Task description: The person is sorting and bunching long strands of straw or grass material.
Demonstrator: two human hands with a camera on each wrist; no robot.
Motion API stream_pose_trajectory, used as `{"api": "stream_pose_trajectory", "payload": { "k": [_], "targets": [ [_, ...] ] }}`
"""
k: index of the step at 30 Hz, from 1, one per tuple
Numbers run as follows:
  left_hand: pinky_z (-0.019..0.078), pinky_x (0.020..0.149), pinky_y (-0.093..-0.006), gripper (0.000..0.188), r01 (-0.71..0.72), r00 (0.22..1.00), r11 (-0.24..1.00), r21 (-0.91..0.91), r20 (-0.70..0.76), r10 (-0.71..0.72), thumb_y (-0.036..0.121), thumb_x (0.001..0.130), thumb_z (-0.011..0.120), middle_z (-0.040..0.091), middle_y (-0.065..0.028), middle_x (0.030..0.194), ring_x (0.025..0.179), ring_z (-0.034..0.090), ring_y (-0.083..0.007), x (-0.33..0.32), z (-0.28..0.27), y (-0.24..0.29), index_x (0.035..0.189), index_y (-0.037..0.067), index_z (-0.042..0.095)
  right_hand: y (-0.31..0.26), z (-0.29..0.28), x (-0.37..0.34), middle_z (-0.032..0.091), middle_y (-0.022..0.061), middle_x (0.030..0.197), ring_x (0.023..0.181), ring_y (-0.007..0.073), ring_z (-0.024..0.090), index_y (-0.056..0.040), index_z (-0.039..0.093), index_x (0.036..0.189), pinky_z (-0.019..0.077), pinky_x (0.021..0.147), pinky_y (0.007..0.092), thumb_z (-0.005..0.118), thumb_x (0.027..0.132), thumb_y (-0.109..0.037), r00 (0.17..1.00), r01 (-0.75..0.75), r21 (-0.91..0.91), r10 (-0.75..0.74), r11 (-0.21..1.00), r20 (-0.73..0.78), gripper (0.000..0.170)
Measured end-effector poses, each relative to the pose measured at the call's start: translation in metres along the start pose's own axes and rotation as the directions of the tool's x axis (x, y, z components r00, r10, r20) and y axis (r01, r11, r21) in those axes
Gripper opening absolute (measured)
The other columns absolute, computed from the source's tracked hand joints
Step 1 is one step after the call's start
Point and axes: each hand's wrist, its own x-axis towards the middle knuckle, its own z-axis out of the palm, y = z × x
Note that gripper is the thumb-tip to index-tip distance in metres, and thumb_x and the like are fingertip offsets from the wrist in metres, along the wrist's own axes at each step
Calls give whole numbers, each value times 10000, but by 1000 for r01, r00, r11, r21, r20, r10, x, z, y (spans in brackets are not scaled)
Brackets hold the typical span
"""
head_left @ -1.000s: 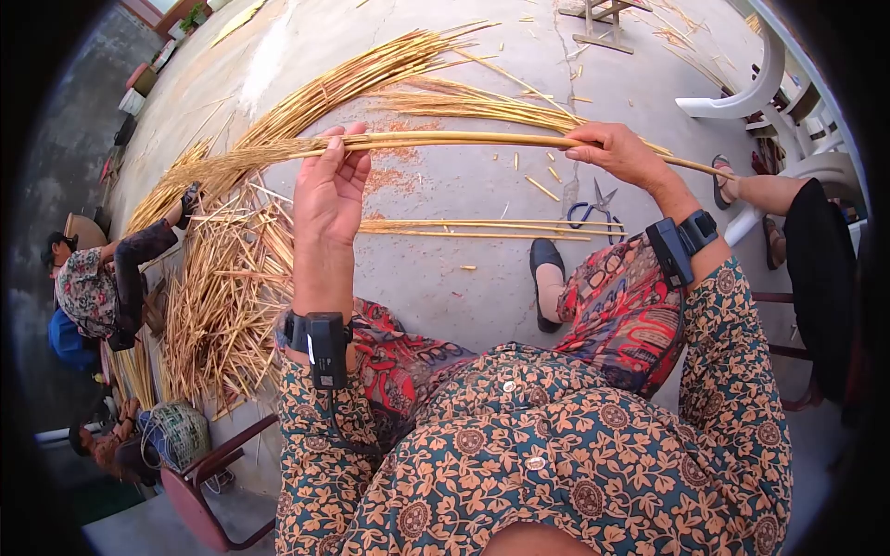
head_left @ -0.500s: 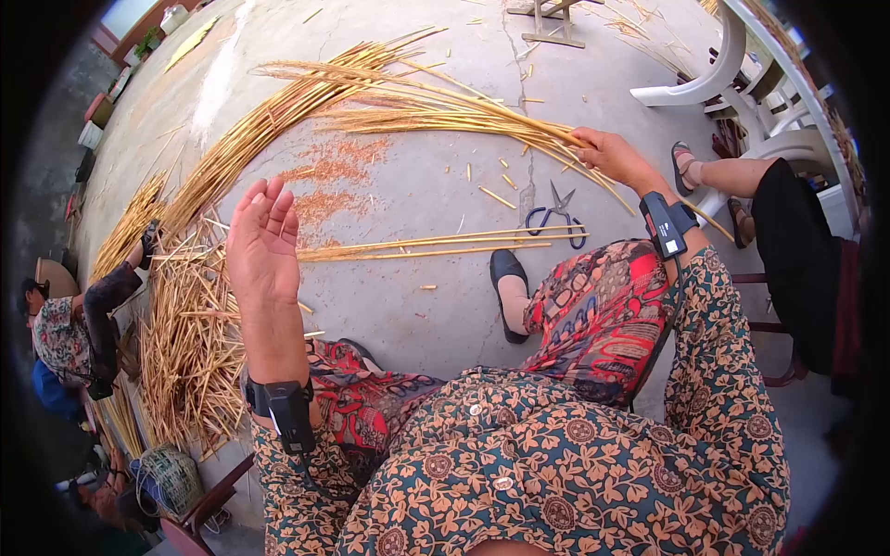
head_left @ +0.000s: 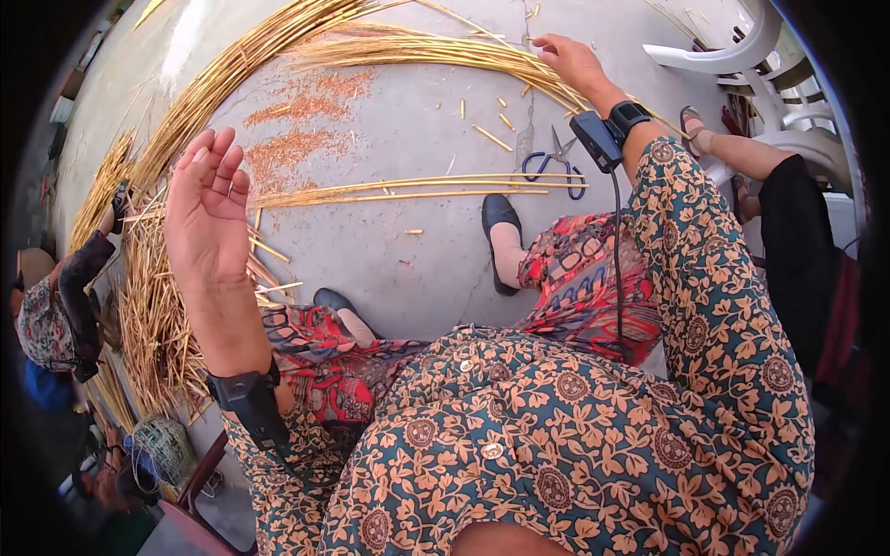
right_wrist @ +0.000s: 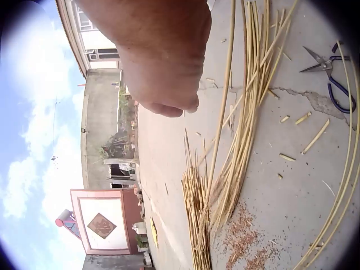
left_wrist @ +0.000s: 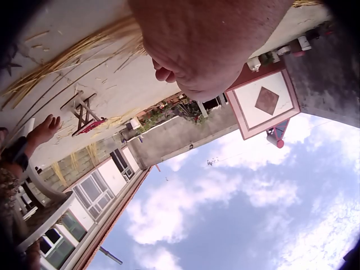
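Observation:
Palm up and empty, the left hand (head_left: 211, 218) is raised over the left side with its fingers loosely bent. The right hand (head_left: 570, 63) is reached out above the right part of a bundle of long yellow stalks (head_left: 417, 48), its fingers relaxed; the left wrist view shows this hand (left_wrist: 45, 129) with nothing in it. From the right wrist, the back of the hand (right_wrist: 160, 62) appears beside the bundle (right_wrist: 256, 84). Blue-handled scissors (head_left: 560, 157) lie partly open on the floor, by the ends of a few separate stalks (head_left: 371, 189).
A larger bundle (head_left: 222, 79) curves along the upper left. Below it are a heap of short stalks (head_left: 153, 324) and reddish husks (head_left: 297, 153). A seated person (head_left: 56, 320) is at the left, a white chair (head_left: 714, 57) at the right, with another person's leg near it.
The right hand has let go of the long stalks it gripped, which now lie over the floor bundle. The left hand has come off them and moved left. The head view has shifted.

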Motion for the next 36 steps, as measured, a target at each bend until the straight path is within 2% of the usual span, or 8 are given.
{"api": "stream_pose_trajectory", "payload": {
  "k": [3,6,10,14,21,24,28,36],
  "targets": [
    [514,787,-267,299,-28,1000,1000,-11,4,28,116,912,557,610,-137,1147,950,607,-162,2,-4,1,1175,-24,540,-23,81,-26,664,126,1032,961,291,622,-111,610,1127,483,846,364,602,843,-205,905,83,81,-109,993,412,300],
    [512,767,-269,273,-67,996,997,-32,-62,65,98,907,551,617,-135,1116,925,611,-166,-5,-7,15,1152,-22,547,-37,151,-87,655,138,1050,1002,312,604,-134,619,1107,466,882,382,607,821,-208,801,-36,124,-45,992,596,296],
    [510,716,-260,230,-106,988,993,-59,-123,98,76,897,552,639,-126,1038,861,617,-164,-14,-15,17,1107,-16,566,-35,222,-160,596,143,1107,1077,326,542,-122,567,1169,447,920,423,588,822,-162,896,-33,122,-24,992,444,350],
    [497,759,-265,284,-108,986,993,-55,-131,100,106,915,552,611,-113,1110,928,593,-157,-28,-22,27,1171,-15,538,-46,208,-160,584,142,1118,1079,331,534,-131,558,1191,441,927,417,612,815,-176,903,-79,125,18,989,429,383],
    [505,699,-249,239,-84,982,995,-54,-173,73,76,909,539,625,-103,994,815,594,-147,-46,-9,33,1130,-15,540,-53,231,-155,542,129,1155,1121,321,507,-162,495,1268,418,927,469,622,793,-155,888,-50,28,32,998,459,492],
    [507,696,-244,246,-68,980,996,-55,-193,56,75,909,538,624,-102,992,819,595,-147,-50,-10,30,1137,-17,535,-56,236,-162,541,115,1112,1100,308,514,-171,492,1259,416,902,465,574,802,-111,860,74,-52,-38,996,509,468],
    [508,696,-241,249,-52,982,997,-55,-185,41,73,909,540,624,-113,981,801,595,-145,-49,-4,33,1137,-26,528,-61,242,-167,567,92,1014,1023,281,546,-116,579,1051,429,842,431,492,847,-119,855,175,-225,-34,958,518,221],
    [505,688,-244,248,-33,987,999,-43,-158,26,77,915,531,618,-97,986,802,591,-141,-49,0,29,1145,-17,534,-59,247,-163,606,114,992,968,289,591,-104,577,1010,460,782,429,511,835,-136,812,253,-214,-87,943,577,190]
  ]
}}
